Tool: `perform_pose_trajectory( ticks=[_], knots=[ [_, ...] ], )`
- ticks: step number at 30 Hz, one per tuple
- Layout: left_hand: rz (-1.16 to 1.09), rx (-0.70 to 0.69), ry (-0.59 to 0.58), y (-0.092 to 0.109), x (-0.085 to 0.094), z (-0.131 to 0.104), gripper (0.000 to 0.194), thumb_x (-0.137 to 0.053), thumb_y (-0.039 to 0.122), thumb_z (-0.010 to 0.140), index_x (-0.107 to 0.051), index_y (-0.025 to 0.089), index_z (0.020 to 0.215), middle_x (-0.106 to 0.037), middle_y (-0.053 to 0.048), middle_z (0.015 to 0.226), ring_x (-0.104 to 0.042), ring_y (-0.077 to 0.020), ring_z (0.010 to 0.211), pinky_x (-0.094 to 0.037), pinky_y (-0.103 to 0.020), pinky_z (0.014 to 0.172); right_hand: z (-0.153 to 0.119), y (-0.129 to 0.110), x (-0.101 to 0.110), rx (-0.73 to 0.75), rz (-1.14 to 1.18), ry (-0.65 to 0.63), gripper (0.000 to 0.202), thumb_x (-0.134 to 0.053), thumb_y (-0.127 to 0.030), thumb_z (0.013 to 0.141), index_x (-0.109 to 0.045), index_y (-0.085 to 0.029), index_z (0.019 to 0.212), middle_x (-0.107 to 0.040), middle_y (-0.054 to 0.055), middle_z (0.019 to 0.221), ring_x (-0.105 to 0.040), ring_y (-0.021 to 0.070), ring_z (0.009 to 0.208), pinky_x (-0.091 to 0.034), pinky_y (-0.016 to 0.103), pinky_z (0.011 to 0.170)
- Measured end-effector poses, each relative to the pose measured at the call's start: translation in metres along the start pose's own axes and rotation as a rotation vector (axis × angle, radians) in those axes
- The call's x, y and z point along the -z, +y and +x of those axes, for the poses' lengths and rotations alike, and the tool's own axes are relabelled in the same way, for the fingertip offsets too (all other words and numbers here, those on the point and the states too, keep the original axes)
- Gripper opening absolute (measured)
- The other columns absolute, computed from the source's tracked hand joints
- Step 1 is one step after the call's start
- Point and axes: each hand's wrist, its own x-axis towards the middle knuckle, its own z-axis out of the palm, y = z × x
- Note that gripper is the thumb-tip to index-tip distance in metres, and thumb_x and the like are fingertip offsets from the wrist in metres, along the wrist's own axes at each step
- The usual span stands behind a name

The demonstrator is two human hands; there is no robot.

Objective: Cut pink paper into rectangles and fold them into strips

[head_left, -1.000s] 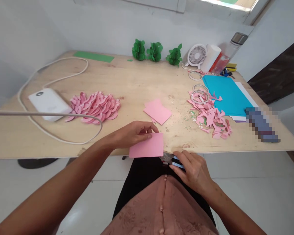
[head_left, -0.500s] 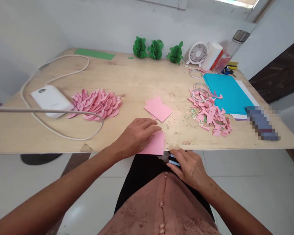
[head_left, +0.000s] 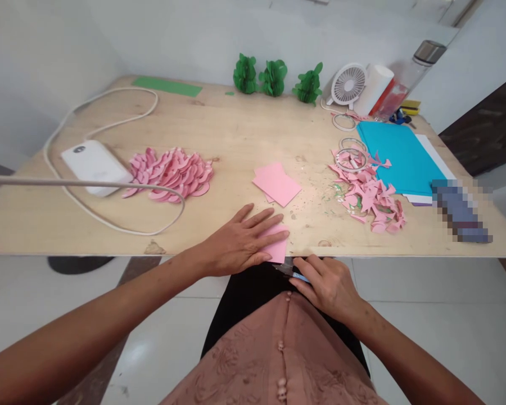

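Observation:
My left hand (head_left: 247, 239) lies flat on a pink paper rectangle (head_left: 280, 250) at the table's front edge, fingers spread, covering much of it. Just past that edge, my right hand (head_left: 326, 284) is closed around a hand tool (head_left: 298, 277) with a blue handle and a silver metal front end; its exact kind is hard to make out. The metal end is close to the paper's lower right corner, and I cannot tell if they touch. Farther back on the table, more pink paper rectangles (head_left: 278, 184) overlap each other.
Pink rounded cutouts (head_left: 172, 174) are heaped on the left beside a white device (head_left: 95, 169) and its looping cable (head_left: 152, 183). Pink scraps (head_left: 371, 197), tape rings (head_left: 351, 160) and blue sheets (head_left: 405, 157) lie right. Green paper shapes (head_left: 274, 79), a fan (head_left: 349, 84) and a bottle (head_left: 413, 73) stand behind.
My left hand has flattened and spread its fingers across the pink paper. My right hand keeps the tool by the paper's corner. The view has shifted slightly.

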Motion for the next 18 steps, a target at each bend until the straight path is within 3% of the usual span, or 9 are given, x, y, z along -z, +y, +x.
perform_pose_trajectory(
  ticks=[11, 18],
  knots=[
    [-0.02, 0.014, -0.012, 0.0018, -0.0002, -0.0003, 0.052, -0.028, 0.051, 0.098, -0.024, 0.036, 0.147, -0.022, -0.002, 0.157, -0.016, -0.0247, 0.145, -0.002, -0.049, 0.116, -0.0013, -0.0019, -0.0014, 0.029, 0.057, 0.044, 0.025, -0.052, -0.037, 0.094, -0.059, -0.015, 0.103, -0.06, 0.001, 0.072, -0.049, 0.0133, 0.056, -0.031, 0.029, 0.053],
    [-0.036, 0.01, 0.041, 0.0021, -0.0016, -0.0008, 0.05, -0.032, 0.046, 0.097, -0.028, 0.035, 0.146, -0.026, -0.003, 0.156, -0.021, -0.0257, 0.144, -0.006, -0.05, 0.116, -0.0031, -0.0005, -0.0011, 0.034, 0.066, 0.042, 0.023, -0.053, -0.035, 0.093, -0.06, -0.015, 0.103, -0.06, 0.001, 0.072, -0.05, 0.0126, 0.056, -0.031, 0.028, 0.052]
  ],
)
